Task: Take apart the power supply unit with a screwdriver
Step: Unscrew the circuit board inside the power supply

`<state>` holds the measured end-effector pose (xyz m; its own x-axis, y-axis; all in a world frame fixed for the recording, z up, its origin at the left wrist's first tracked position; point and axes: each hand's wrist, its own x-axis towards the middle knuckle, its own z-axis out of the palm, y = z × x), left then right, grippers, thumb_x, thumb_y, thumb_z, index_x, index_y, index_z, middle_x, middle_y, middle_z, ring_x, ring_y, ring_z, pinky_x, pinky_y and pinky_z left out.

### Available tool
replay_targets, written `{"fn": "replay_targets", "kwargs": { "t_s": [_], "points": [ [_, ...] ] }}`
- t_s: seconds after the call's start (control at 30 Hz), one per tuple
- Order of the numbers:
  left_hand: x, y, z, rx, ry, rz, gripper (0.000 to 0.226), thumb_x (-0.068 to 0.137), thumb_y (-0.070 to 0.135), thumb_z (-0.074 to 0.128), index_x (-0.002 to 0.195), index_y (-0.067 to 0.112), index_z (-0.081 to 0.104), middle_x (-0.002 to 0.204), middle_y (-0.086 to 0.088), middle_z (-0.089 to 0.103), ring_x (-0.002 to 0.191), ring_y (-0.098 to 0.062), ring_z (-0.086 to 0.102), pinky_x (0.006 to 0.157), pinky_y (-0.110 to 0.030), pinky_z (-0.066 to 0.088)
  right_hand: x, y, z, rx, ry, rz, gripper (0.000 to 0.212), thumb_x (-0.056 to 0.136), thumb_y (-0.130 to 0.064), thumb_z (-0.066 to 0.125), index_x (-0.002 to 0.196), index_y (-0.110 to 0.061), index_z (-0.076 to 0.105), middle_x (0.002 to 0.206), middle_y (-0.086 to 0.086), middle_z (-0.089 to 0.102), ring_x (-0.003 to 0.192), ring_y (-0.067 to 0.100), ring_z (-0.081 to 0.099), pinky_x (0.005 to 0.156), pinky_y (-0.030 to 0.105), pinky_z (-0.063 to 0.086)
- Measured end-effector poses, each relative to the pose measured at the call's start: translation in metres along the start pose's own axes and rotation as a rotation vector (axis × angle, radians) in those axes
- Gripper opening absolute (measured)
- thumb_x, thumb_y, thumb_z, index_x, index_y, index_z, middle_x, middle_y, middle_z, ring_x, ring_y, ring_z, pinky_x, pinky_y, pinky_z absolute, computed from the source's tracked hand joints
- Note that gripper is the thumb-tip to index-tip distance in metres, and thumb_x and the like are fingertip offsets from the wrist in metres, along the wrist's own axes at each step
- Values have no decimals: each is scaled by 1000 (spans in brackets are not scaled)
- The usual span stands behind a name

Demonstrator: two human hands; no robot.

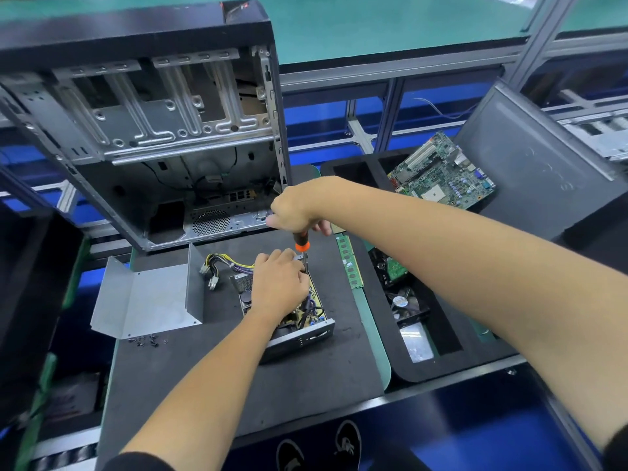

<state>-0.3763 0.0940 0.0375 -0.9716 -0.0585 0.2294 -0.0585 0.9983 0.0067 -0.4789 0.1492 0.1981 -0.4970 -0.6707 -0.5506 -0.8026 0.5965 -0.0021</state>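
We work at a table [238, 385] covered by a dark matte mat, with blue panels and grey aluminium framing behind it and a green surface beyond. On the mat sits the power supply unit [299, 329], an open sheet-metal box showing a yellowish circuit board, with its yellow and black cable bundle [221, 265] trailing off to the left. Our left hand [277, 283] rests on top of the unit, fingers curled onto its far edge, while our right hand [294, 210] is clamped on the black-and-orange screwdriver [301, 242], held upright with its tip at that same edge. The bent grey metal cover [146, 297] lies just beside the unit, small dark screws [146, 340] scattered at its near edge. An emptied computer case [153, 130] stands behind. To the right, a black foam tray [448, 365] holds a fan, a drive and a green motherboard [441, 175] (each in its own recess), and a memory stick [350, 261] lies along the mat's edge.
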Motion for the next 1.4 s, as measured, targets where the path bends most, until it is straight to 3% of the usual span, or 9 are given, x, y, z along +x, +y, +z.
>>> {"fn": "replay_targets", "kwargs": {
  "t_s": [0.1,0.2,0.4,0.67,0.87,1.0,1.1,1.27,1.4],
  "points": [
    [0,-1,0,1,-30,7,38,75,27,36,70,20,73,74,2,57,71,-21,51,69,-36,34,2,-3,-1,-95,-6,2,27,97,-12,38,74,-3,49,61,13,59,46,22,59,51,28,46],
    [1,0,-2,-7,-36,-2,38,74,27,37,73,20,74,77,2,59,72,-21,51,70,-36,34,0,3,-6,-15,-38,-51,10,93,-20,54,95,-12,48,71,7,61,56,22,56,59,31,47],
    [0,-1,-2,-10,-53,-10,40,75,28,35,74,19,74,77,1,58,74,-22,50,71,-37,33,-2,8,-3,-83,-3,-179,27,79,-5,72,94,-15,52,78,-6,47,70,16,44,57,27,37],
    [-1,-1,-1,-6,-50,-9,40,77,29,35,77,20,74,77,2,56,74,-21,50,72,-36,33,-5,10,-2,-18,16,-189,26,71,-6,77,88,-16,61,89,2,64,89,28,65,75,38,53],
    [0,0,-1,-22,-45,-19,42,76,28,32,73,19,73,75,2,56,78,-21,51,71,-36,31,-5,8,7,84,11,-2,44,93,-50,51,86,-6,57,75,10,66,50,26,70,62,35,58],
    [-1,0,0,0,-35,-12,42,76,28,32,73,20,73,72,3,51,72,-20,48,70,-36,32,-1,3,4,69,21,22,21,98,-20,43,92,-6,58,70,14,66,54,25,64,55,30,51],
    [-1,1,0,1,-20,-17,42,75,28,33,73,20,74,73,2,53,72,-21,49,70,-36,33,-9,7,0,2,-26,-54,26,94,-22,54,110,-2,56,82,11,68,70,27,67,56,29,48],
    [-1,0,0,3,-20,-16,44,75,28,30,68,18,72,71,2,52,71,-21,49,70,-37,35,-17,8,-3,-55,30,-187,31,77,-6,74,97,-15,51,82,-6,48,82,22,49,66,31,40],
    [0,0,1,-13,-56,-12,45,77,29,31,76,21,75,79,2,57,76,-21,51,74,-37,34,-19,8,4,94,-2,-103,20,85,-18,67,96,-11,52,90,6,60,73,27,68,66,35,55]
  ]
}}
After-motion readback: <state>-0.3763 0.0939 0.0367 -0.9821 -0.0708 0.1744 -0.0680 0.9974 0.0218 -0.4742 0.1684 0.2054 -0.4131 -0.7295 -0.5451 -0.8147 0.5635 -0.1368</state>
